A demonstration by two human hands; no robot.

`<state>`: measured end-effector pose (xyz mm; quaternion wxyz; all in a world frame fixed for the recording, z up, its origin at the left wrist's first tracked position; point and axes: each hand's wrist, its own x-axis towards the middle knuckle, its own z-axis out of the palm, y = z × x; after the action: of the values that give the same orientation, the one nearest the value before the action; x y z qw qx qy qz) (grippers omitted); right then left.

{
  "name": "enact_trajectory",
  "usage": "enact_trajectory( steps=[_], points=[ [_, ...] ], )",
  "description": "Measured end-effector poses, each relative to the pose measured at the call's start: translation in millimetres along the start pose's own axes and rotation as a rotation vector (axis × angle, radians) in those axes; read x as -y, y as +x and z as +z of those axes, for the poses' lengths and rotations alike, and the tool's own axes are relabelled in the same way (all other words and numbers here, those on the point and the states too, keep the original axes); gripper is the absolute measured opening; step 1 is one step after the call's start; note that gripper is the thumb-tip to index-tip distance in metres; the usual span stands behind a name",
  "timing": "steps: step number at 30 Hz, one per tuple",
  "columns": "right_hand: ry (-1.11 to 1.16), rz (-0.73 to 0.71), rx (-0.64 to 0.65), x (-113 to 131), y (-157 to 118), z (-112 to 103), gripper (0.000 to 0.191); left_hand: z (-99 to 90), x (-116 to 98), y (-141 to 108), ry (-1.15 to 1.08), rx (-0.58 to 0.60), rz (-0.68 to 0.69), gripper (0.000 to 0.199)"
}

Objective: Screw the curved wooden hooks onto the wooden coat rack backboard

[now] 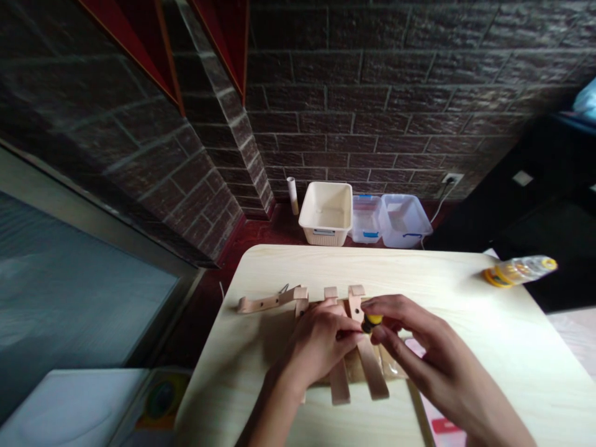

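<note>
My right hand [419,347] pinches a screwdriver [372,321] by its yellow and black handle, which I see almost end-on. Beside its lower end, the thumb and index finger of my left hand [321,341] press together; a dark reddish bit shows there, too small to name. Under both hands lie several pale wooden strips with curled ends and holes. One wooden strip [372,369] slants beneath the screwdriver, and another strip [340,385] is partly covered by my left hand. They rest across a brown, shiny-wrapped block [386,366]. The screwdriver's tip is hidden.
A further curved wooden piece [263,303] lies to the left on the pale table [419,267]. A clear bottle with yellow parts [519,271] lies near the right edge. A pink and white sheet [437,416] sits under my right forearm. Plastic bins [325,234] stand behind the table.
</note>
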<state>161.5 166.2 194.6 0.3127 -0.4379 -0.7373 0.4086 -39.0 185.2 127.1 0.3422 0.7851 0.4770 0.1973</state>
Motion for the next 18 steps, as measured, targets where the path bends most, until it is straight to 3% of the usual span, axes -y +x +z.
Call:
enact_trajectory(
  steps=[7, 18],
  points=[
    [-0.105, 0.036, 0.083, 18, 5, -9, 0.031, 0.8, 3, -1, 0.024, 0.002, -0.030, 0.013],
    [-0.092, 0.024, 0.069, 6, -1, -1, 0.027, 5.3, 6, -3, 0.023, -0.048, 0.007, 0.014]
  ],
)
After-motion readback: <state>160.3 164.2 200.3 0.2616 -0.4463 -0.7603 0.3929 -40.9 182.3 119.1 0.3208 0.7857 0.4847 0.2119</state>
